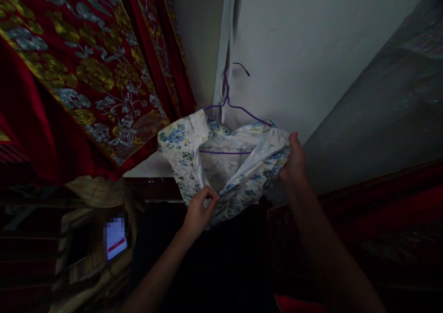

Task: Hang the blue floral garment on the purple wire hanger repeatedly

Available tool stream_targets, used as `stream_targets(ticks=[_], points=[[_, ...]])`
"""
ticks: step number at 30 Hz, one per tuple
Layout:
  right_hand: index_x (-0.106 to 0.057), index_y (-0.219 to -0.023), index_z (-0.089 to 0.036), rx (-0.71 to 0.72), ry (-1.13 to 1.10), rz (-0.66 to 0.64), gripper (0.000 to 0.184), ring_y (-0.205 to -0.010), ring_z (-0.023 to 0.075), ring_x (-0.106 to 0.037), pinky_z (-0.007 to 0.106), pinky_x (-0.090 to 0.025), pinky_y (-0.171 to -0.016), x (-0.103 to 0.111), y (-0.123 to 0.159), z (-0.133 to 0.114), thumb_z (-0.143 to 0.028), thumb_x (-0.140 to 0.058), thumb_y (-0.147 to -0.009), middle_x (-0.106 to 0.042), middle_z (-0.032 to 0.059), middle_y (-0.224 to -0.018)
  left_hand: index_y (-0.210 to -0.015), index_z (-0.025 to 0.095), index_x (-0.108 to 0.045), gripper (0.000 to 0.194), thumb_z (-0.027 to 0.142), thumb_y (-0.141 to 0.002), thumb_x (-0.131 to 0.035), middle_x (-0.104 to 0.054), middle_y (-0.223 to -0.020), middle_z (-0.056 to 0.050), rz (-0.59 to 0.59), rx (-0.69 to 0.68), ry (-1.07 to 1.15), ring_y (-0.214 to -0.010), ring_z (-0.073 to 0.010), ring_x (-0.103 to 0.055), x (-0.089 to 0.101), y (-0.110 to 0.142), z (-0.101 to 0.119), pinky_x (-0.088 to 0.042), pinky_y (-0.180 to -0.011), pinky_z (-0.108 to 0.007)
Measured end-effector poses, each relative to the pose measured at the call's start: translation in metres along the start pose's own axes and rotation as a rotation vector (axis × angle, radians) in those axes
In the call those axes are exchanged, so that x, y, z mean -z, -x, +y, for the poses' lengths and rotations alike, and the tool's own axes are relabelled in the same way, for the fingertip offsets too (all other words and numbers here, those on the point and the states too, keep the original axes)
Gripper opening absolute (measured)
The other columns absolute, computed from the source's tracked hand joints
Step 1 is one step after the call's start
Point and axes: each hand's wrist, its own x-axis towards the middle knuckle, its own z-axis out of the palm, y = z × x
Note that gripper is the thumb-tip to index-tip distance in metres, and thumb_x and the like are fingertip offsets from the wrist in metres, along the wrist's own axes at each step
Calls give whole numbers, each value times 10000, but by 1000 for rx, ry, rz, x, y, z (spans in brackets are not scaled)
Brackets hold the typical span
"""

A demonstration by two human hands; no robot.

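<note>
Floral garment [178, 165] hangs between our fingers on a purple wire hanger [224, 153], and we are holding its neckline spread. Beyond our left fingers, red cloth [100, 77] bears shiny gold and silver embroidery. Our left hand [198, 211] pinches the opening's lower point, thumb and forefinger nearly together. Our right hand [295, 158] grips the shoulder edge. Any shift of grip calls for a light touch, we judge: the deep-V, wrinkled fabric looks thin and soft.

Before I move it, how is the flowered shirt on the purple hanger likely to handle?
The flowered shirt looks floppy, with soft folds and a sagging open neckline. It's probably light, since the cloth seems thin and the purple hanger slender.
</note>
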Motion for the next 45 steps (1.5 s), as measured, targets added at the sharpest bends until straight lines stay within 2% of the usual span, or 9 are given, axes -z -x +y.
stream_targets(ticks=[4,7,9,11,15,23,28,33,45], points=[[-616,-971,-229,260,306,390,256,-1033,221,-626,334,-508,-863,-1,31,5,-420,-682,-814,-663,60,-1077,-760,225,-594,171,314,-902,-630,-641,-739,-4,129,87,55,-732,-190,-627,-5,6,5,-479,-729,-300],[-622,-1017,-233,344,390,572,216,-997,206,-603,318,-483,-864,-5,97,14,-348,-665,-839,-639,48,-1068,-772,231,-572,134,290,-883,-616,-611,-733,3,228,115,93,-721,-186,-602,-9,13,12,-477,-715,-300],[-623,-913,-239,117,297,435,164,-799,187,-595,296,-483,-757,-14,151,28,-401,-605,-898,-616,4,-845,-761,236,-545,134,269,-882,-594,-588,-730,3,259,118,114,-721,-187,-585,-13,21,17,-477,-710,-303],[-627,-778,-226,-220,260,49,314,-706,199,-579,313,-487,-699,-27,199,42,-507,-580,-911,-621,15,-734,-782,242,-539,115,260,-888,-577,-575,-734,2,233,124,137,-719,-190,-579,-17,28,22,-480,-703,-307],[-665,-808,-223,-420,183,-197,451,-867,246,-625,369,-515,-866,-49,238,57,-664,-587,-867,-686,53,-841,-1077,265,-572,168,270,-909,-562,-643,-1028,-55,194,109,172,-933,-226,-642,-17,36,28,-518,-832,-349],[-517,-635,-216,-404,161,-251,553,-555,151,-442,284,-373,-536,-54,217,51,-728,-593,-829,-477,-14,-563,-1453,365,-222,636,404,-926,-574,-622,-1076,-47,206,154,461,-914,-202,-667,-28,36,14,-556,-807,-345],[-597,-717,-201,-431,131,-344,442,-509,125,-447,259,-355,-512,-48,219,47,-617,-616,-865,-509,-27,-561,-1009,246,-584,172,381,-905,-598,-662,-912,-48,69,203,418,-857,-210,-657,-25,28,3,-545,-804,-342],[-610,-645,-191,-573,145,-447,436,-384,105,-405,249,-302,-444,-43,207,42,-591,-636,-815,-484,-40,-424,-764,221,-603,173,347,-882,-618,-643,-720,-16,3,214,347,-722,-202,-635,-22,27,3,-532,-735,-333],[-584,-614,-172,-267,-50,-300,300,-358,42,-372,187,-263,-391,-132,54,-66,-295,-632,-883,-471,-62,-414,-927,180,-634,224,324,-970,-468,-722,-869,-72,-23,120,-69,-831,-227,-698,-19,15,-31,-523,-793,-342]])
